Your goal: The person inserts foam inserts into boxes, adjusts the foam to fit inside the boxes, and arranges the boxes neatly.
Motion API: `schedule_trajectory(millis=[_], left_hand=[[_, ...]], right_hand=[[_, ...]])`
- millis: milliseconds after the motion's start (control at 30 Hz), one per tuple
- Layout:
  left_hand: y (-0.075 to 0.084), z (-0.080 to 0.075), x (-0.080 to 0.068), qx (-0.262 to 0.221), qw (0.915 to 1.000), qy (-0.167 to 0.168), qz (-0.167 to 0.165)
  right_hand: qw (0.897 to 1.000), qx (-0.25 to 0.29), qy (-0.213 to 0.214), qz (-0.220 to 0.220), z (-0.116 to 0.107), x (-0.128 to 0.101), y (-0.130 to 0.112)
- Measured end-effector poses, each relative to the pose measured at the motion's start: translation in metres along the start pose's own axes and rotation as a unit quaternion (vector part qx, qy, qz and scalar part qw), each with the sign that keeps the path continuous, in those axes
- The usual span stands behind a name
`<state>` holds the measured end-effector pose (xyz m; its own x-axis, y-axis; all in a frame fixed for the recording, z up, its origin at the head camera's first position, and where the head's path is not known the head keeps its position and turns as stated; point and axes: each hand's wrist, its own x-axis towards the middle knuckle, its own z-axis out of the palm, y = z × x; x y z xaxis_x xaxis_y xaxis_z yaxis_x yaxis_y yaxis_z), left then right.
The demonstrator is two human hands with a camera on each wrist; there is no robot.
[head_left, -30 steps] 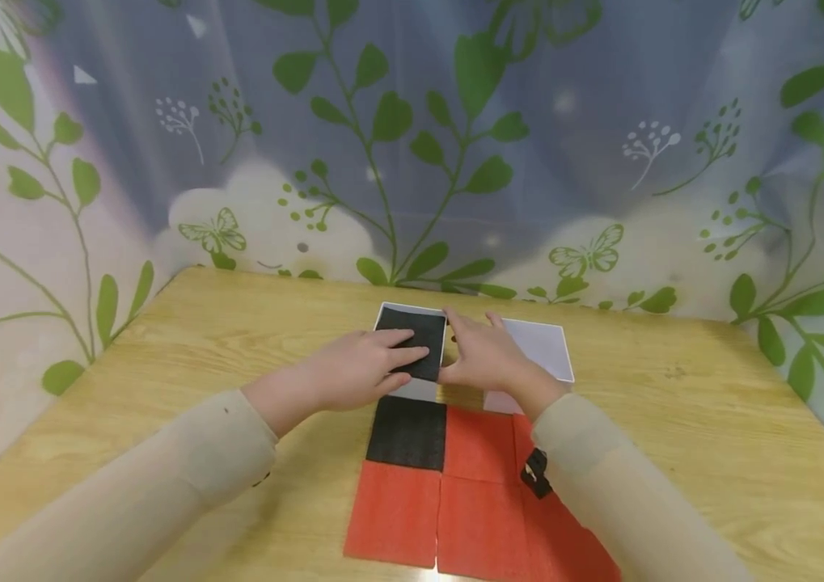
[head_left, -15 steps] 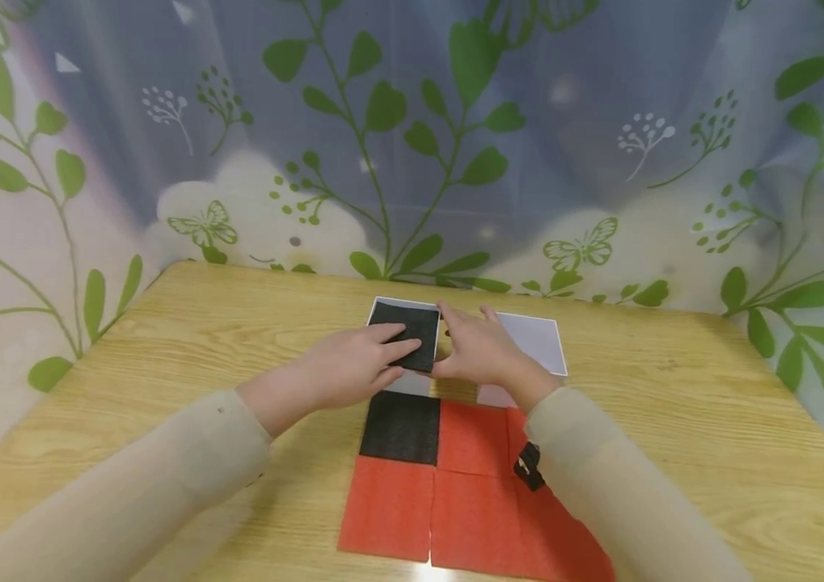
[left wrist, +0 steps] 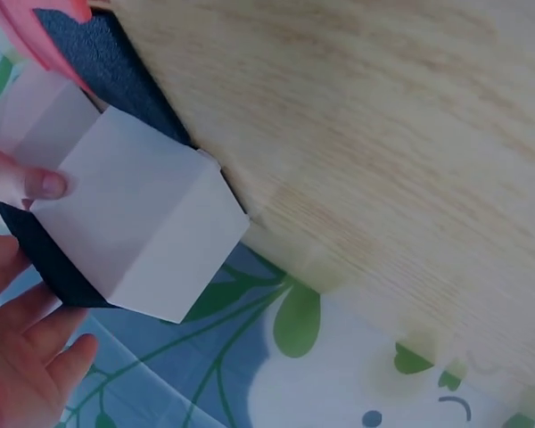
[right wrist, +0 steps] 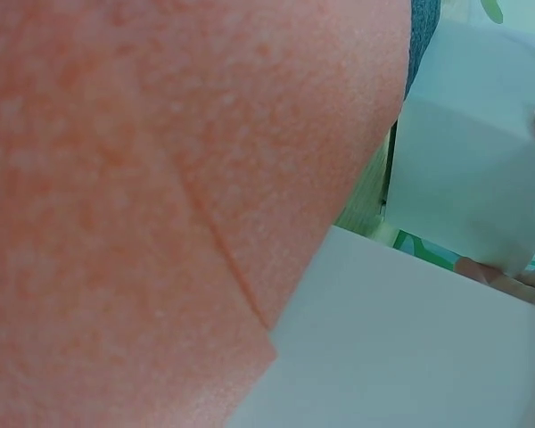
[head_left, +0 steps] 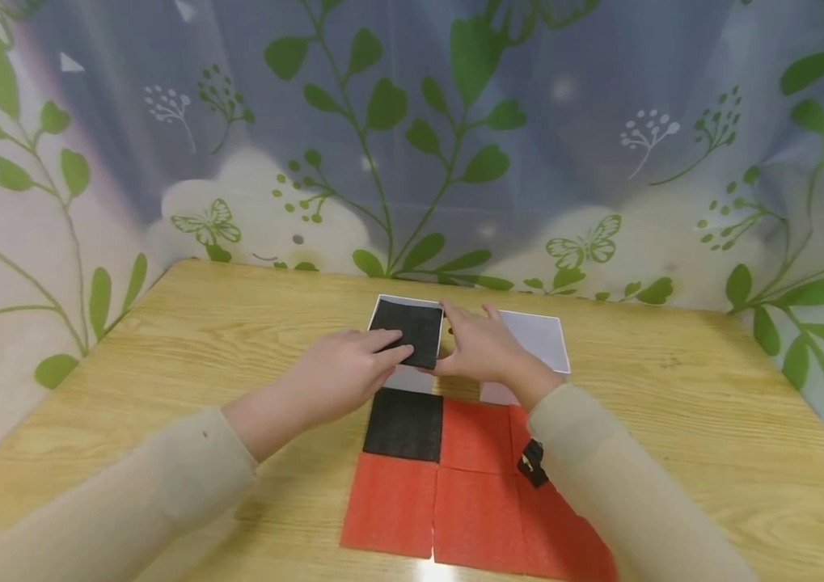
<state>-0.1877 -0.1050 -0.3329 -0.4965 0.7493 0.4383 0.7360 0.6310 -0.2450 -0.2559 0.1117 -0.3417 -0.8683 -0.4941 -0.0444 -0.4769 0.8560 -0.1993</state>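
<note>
Blue-grey and white cloth (head_left: 412,145), printed with green leaves and butterflies, hangs behind a pale wooden table (head_left: 673,404). Two cream sleeves reach in over it, the left sleeve (head_left: 128,485) across bare wood and the right sleeve (head_left: 619,473) over part of the red squares (head_left: 477,517). These lie flat and edge to edge at the near side of the table.

Beyond them, toward the far edge, stand two white boxes with a gap of wood between. One, the left box (head_left: 410,378), carries a far black square (head_left: 415,323) on its top, with white rim showing around it. The right box (head_left: 541,341) has a pale top edged in white and is partly covered by the right wrist.

The left hand (head_left: 342,368) lies with fingers extended, their tips resting on the far black square; its thumb is hidden in the head view. The right hand (head_left: 480,347) grips the left box by its right side, thumb toward the front corner and a finger toward the back.

The near black square (head_left: 404,424) lies flat just in front of the left box, bordered by red squares. Smallest is a black piece (head_left: 533,463) beside the right sleeve, its form unclear.
</note>
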Motion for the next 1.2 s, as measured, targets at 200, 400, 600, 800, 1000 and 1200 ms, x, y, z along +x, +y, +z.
schedule_trajectory(millis=[200,400,600,800,1000,1200], left_hand=[[0.007,0.006,-0.001,0.028,0.9993,0.026,0.004],[0.01,0.01,0.002,0.01,0.9997,0.02,-0.013],[0.01,0.013,0.002,-0.013,0.9995,0.005,-0.028],[0.008,0.015,0.001,-0.02,0.999,0.004,-0.04],[0.006,0.014,0.003,-0.019,0.9989,0.01,-0.041],[0.004,0.013,0.004,-0.018,0.9989,0.015,-0.041]], right_hand=[[1.0,0.002,-0.009,0.007,-0.001,-0.005,0.005],[1.0,0.005,-0.004,0.01,0.002,-0.008,0.008],[1.0,0.01,-0.007,0.005,0.007,-0.006,0.009],[1.0,0.011,0.001,0.001,0.007,-0.004,0.005],[1.0,0.005,-0.002,0.006,0.005,-0.001,0.005],[1.0,0.001,0.001,0.002,0.001,0.002,0.003]])
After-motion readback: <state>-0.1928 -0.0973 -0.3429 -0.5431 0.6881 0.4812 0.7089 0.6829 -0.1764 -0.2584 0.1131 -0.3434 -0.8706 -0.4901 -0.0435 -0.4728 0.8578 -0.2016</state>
